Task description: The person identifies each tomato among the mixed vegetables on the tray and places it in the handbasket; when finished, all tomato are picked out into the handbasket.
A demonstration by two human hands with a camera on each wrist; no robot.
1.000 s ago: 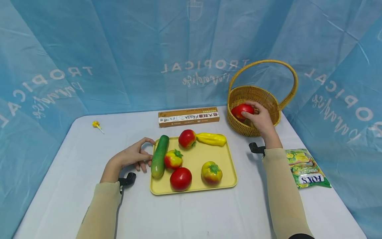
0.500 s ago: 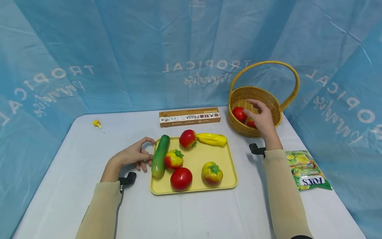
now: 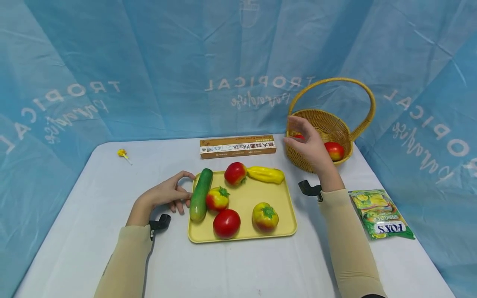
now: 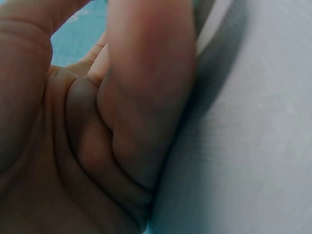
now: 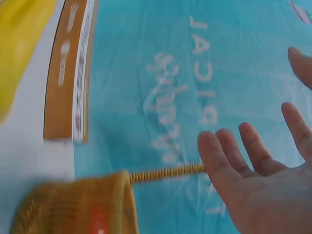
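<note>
My left hand [image 3: 165, 194] rests at the left side of a yellow tray [image 3: 238, 238], its fingertips right at the rim beside a green cucumber [image 3: 201, 194]. Up close, the left wrist view shows its fingers and palm against the white cloth. My right hand [image 3: 310, 145] is raised over the left rim of a wicker basket [image 3: 337, 124], fingers spread and holding nothing. In the basket lie a red tomato-like fruit [image 3: 334, 151] on the right and another red fruit [image 3: 299, 136], mostly hidden behind the hand.
Several tomato-like fruits [image 3: 226, 223] and a yellow pepper [image 3: 265, 174] lie on the tray. Behind it is a pasta box [image 3: 237, 147]. A lollipop [image 3: 122, 153] lies at the far left, a green candy bag [image 3: 381, 213] at the right. The basket's tall handle [image 3: 337, 78] arches up.
My right hand has let go of the red fruit inside the basket and moved left and up, away from it. The left hand has stayed at the tray's edge.
</note>
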